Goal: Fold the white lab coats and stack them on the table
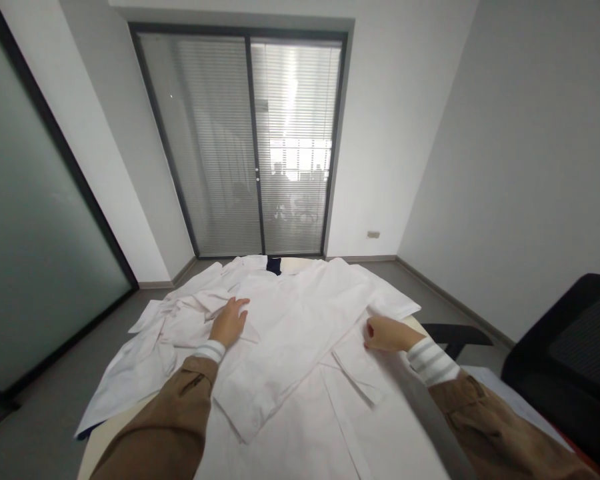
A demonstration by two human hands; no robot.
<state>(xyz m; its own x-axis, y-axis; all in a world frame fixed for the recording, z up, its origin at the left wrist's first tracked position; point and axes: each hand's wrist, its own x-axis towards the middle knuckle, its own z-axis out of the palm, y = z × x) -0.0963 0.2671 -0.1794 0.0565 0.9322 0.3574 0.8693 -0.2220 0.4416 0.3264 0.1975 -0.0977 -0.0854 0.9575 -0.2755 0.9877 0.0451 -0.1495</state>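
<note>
A white shirt [300, 313] lies spread over the table, one sleeve [260, 400] folded diagonally across its front toward the lower left. My left hand [230, 323] rests on the cloth at the shirt's left side, its fingers stretched out and slightly apart. On the other side, my right hand [386, 333] is closed in a pinch on the shirt's right edge, near a loose cuff-like flap [357, 377]. Wrinkled white garments [165, 333] are heaped to the left of the shirt, close to my left forearm.
The cream table [115, 427] shows at its left edge. Something dark blue [273, 266] lies at the far end. A black office chair [570, 340] stands close on the right, with pale cloth [500, 383] on its seat. A glass door with blinds [295, 147] is ahead.
</note>
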